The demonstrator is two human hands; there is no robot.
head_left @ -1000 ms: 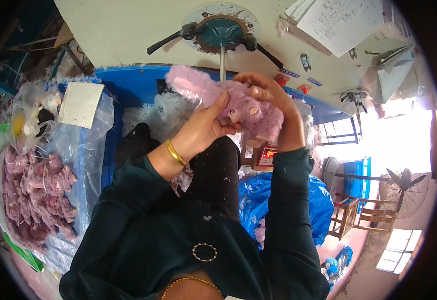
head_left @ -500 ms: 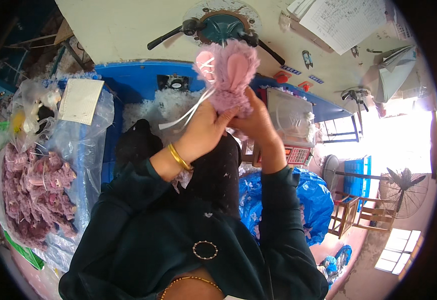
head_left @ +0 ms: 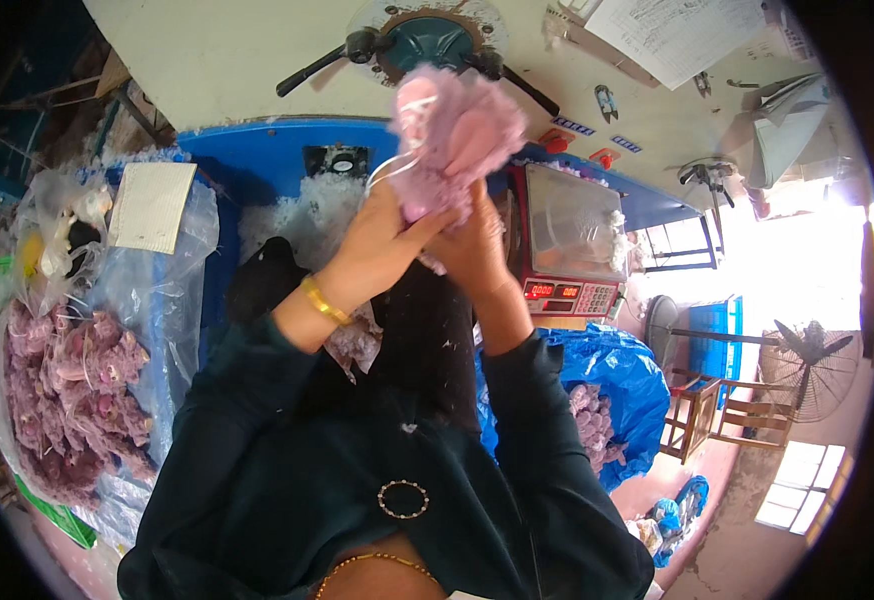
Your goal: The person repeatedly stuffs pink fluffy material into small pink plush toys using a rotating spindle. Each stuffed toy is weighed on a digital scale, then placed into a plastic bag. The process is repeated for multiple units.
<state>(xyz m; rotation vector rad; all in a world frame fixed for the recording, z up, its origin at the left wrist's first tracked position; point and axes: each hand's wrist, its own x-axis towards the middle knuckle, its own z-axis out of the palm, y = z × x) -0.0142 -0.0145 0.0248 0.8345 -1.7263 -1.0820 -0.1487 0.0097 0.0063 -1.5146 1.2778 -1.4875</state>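
Both hands hold a fluffy mauve plush toy point(head_left: 457, 130) with long pink-lined ears pointing up and away from me, slightly blurred by motion. White lacing criss-crosses its left ear, and a loose end trails down by my wrist. Around the toy's lower part on the left, my left hand point(head_left: 385, 240) is closed, thumb across it. My right hand point(head_left: 472, 245) grips the same part from the right, its fingers partly hidden. Beyond the toy stands a green machine head point(head_left: 427, 45) with black levers on a pale bench. Another piece of mauve plush point(head_left: 357, 345) lies at my lap.
A clear bag of mauve plush pieces point(head_left: 77, 400) stands at left, with a pale card point(head_left: 154, 207) above. White stuffing point(head_left: 302, 225) fills the blue trough. To the right are a red scale point(head_left: 572, 295), a blue bag point(head_left: 627, 370) with plush pieces, and a fan point(head_left: 807, 370).
My hands have moved slightly left, tilting the toy's ears to the right. The scale's display and the plush pieces in the blue bag show more now.
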